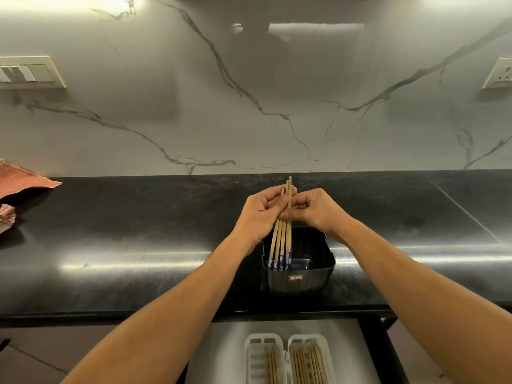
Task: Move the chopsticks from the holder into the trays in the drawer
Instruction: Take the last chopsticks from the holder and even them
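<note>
The chopsticks (282,236) stand bunched, patterned ends down in the black holder (313,270). The left hand (260,212) curls round their upper part. The right hand (318,207), fingers bent, pinches them from 3 o'clock. At the holder's 6 o'clock, white trays (250,356) in the drawer (216,356) hold more sticks. The holder sits on a black counter (138,231), with a marble wall (249,92) at 12 and an orange cloth (22,177) at 9.

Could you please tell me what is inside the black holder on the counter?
A bundle of chopsticks reaches into the holder, blue-patterned ends down, gripped higher up by the left hand and right hand. The holder's near wall covers its bottom and the very tips.
</note>
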